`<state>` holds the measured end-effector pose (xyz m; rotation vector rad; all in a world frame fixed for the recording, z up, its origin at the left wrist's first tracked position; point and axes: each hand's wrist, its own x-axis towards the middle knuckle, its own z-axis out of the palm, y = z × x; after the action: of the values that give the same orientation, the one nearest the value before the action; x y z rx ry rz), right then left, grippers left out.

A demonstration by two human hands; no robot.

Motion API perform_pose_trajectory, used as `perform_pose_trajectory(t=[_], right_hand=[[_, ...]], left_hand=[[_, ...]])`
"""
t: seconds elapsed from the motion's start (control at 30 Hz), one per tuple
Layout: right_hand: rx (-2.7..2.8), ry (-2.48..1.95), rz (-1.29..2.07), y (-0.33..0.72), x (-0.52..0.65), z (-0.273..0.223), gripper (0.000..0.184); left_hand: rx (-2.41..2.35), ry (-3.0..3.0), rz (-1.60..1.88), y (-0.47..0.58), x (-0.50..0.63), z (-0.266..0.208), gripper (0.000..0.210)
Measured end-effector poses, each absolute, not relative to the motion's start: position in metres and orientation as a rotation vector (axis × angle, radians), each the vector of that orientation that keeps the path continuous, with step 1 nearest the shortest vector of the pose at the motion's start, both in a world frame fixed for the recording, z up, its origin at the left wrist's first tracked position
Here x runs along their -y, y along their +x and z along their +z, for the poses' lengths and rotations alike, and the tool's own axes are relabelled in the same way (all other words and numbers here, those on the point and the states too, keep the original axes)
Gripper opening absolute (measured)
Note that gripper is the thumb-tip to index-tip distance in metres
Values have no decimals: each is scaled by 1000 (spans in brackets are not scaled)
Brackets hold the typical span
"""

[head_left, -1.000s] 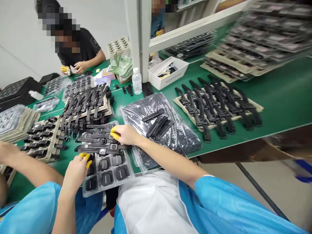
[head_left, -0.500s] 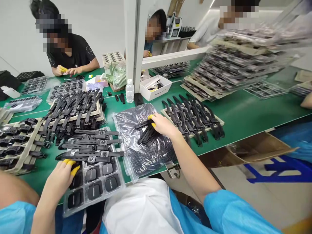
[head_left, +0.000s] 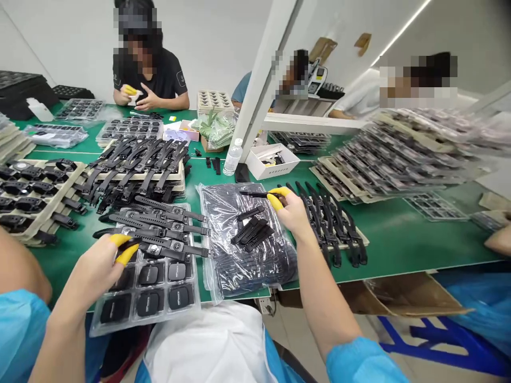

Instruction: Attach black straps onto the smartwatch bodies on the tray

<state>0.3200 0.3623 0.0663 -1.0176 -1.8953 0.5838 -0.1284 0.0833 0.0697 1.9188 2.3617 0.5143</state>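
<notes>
My left hand (head_left: 98,263), with yellow finger cots, is closed on a small black watch case (head_left: 130,243) over a clear plastic tray (head_left: 146,320). Square black watch cases (head_left: 148,302) sit in the tray's front pockets, and several watches with straps (head_left: 175,226) lie across its far part. To the right, my right hand (head_left: 293,211) pinches one end of a black watch strap (head_left: 253,194), held above a plastic bag of straps (head_left: 223,266). A few loose black straps (head_left: 253,231) rest on that bag.
Stacked watches (head_left: 136,165) and a beige tray of watches (head_left: 30,234) stand on the left. More strapped watches (head_left: 333,229) lie right of the bag. A bottle (head_left: 232,158), white box (head_left: 273,168) and tall tray pile (head_left: 395,154) are beyond. A person (head_left: 151,80) works opposite.
My right hand has lifted a strap off the loose ones on the bag. My left hand has risen from the tray with the watch case. The camera view has shifted.
</notes>
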Motion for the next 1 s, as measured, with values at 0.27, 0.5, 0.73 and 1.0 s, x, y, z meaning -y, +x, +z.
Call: perform_pose_trajectory(t=[0.27, 0.5, 0.73, 1.0], right_hand=[[1213, -732, 1437, 175, -338, 100, 45], [1191, -672, 2117, 131, -291, 52, 40], [1046, -702, 2055, 140, -305, 40, 36], [1112, -863, 1688, 153, -318, 38, 34]], left_hand=[[-2010, 1800, 786, -28, -195, 101, 29], [-1865, 1812, 962, -30, -202, 53, 33], [-1917, 2103, 817, -53, -177, 88, 42], [-2402, 1979, 423, -106, -66, 85, 62]])
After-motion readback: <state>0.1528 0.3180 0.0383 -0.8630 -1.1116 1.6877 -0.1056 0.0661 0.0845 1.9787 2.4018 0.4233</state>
